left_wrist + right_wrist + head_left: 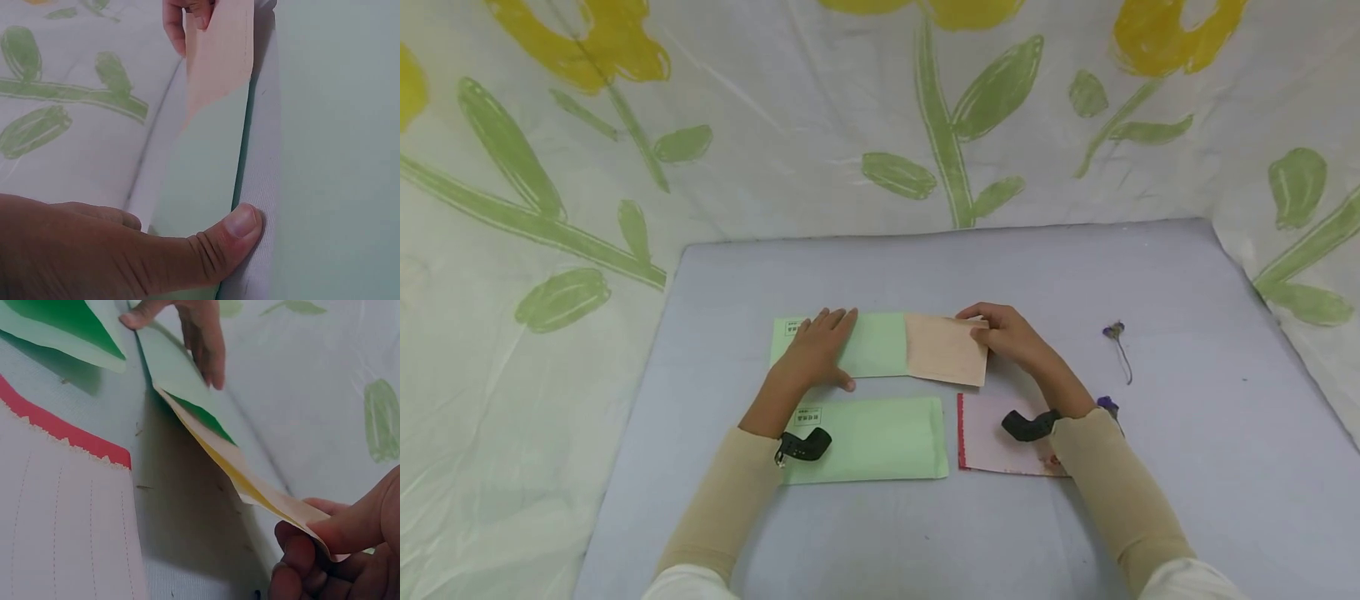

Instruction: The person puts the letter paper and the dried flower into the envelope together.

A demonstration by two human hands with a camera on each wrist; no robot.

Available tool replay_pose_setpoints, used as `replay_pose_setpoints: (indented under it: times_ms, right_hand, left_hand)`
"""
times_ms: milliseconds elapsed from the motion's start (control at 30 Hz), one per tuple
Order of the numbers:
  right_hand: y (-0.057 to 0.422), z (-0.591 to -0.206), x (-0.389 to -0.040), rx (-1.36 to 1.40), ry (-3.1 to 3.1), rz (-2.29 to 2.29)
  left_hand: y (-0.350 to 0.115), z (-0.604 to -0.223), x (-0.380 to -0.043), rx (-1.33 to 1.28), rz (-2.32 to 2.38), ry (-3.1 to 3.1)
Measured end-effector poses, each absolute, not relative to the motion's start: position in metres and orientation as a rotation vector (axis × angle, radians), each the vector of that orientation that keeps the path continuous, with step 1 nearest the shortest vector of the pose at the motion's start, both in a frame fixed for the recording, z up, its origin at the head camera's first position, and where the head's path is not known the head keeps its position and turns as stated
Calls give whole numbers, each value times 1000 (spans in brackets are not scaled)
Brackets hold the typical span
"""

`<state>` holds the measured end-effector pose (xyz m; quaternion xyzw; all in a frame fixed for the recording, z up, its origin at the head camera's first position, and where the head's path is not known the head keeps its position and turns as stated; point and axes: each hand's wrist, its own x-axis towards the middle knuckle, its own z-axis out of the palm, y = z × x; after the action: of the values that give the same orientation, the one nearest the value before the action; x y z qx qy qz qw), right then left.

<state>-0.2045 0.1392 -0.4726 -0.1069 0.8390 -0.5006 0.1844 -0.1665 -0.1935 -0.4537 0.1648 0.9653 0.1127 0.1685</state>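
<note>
My left hand [816, 354] lies with spread fingers on the far pale green envelope [880, 348], its thumb along the near edge. My right hand [1011, 337] pinches the outer right end of a peach-coloured paper envelope [946, 350] between thumb and fingers. From the green envelope's open right end, the peach envelope [219, 56] sticks out; its inner end is hidden inside. Seen from the right wrist, the green mouth gapes a little and a yellow lining shows along the edge of the peach envelope [250, 487], which slopes between the two hands.
Nearer me lies a second pale green envelope [865, 442]. Right of it is a pink sheet [988, 433] with a red edge, partly under my right wrist. A dried flower [1115, 331] and a purple flower [1108, 405] lie on the right of the cloth-covered table [887, 542].
</note>
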Motion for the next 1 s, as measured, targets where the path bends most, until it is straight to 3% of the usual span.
replay_pose_setpoints:
  times_ms: [300,633,1000]
  right_hand:
    - [135,-475,-210,-361,2374,-1427]
    - [136,-469,-205,-207,2560,-1230]
    - [139,-470,-202,-142,2524,-1307]
  left_hand:
    - [-190,-450,-168,490,341,2721]
    - [-187,-449,-169,484,303,2729]
    - [-185,-445,-163,471,273,2751]
